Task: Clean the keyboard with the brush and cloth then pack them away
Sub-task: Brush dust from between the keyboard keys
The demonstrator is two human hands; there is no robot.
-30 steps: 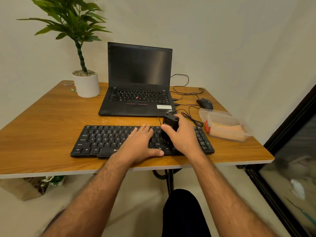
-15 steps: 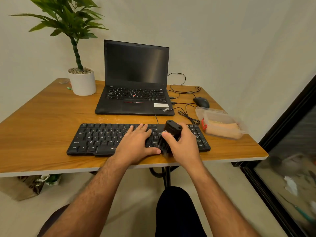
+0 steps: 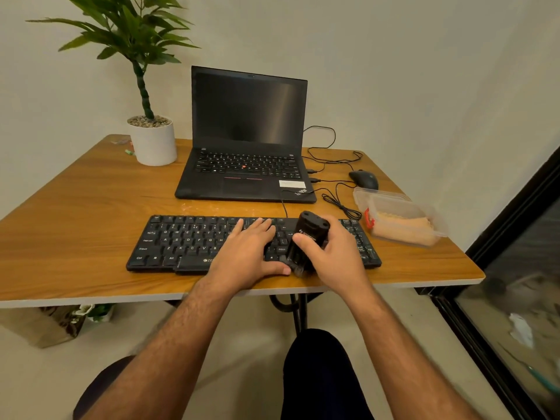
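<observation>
- The right hand (image 3: 331,256) grips a black brush (image 3: 306,237), thumb across its near face and fingers curled round the far side.
- The brush stands tilted, top leaning away from the person, its lower end down on the keys at the front edge of the keyboard (image 3: 188,241), right of the middle.
- The left hand (image 3: 248,253) lies flat on the keyboard just left of the brush, fingers straight and close together, thumb stretched toward the brush's lower end; whether it touches the brush is unclear.
- The keyboard lies across the near part of the wooden table (image 3: 75,225), parallel to its front edge.
- To the right, near the keyboard's end, sits a clear plastic box (image 3: 403,219) with a tan cloth (image 3: 406,227) inside.
- Behind the box is a black mouse (image 3: 363,178), with loose cables beside it.
- Behind the keyboard stands an open laptop (image 3: 247,140), screen dark.
- A potted plant (image 3: 153,140) stands at the far left.
</observation>
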